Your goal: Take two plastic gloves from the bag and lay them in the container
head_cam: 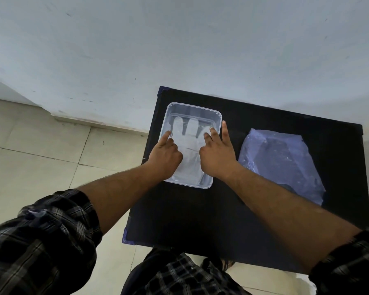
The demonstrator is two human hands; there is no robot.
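Note:
A clear plastic container (192, 107) sits on the far left part of a black table (222, 209). A translucent white plastic glove (190, 143) lies flat inside it, fingers pointing away from me. My left hand (165, 155) rests on the glove's left side with the index finger stretched out and the other fingers curled. My right hand (216, 153) presses the glove's right side with spread fingers; one finger reaches past the container's right rim. Neither hand grips anything. The bluish plastic bag (283, 162) lies flat to the right of the container.
The table stands against a pale wall (179, 39). Beige floor tiles (41, 156) lie to its left. My plaid sleeves (41, 241) are rolled up at the bottom corners.

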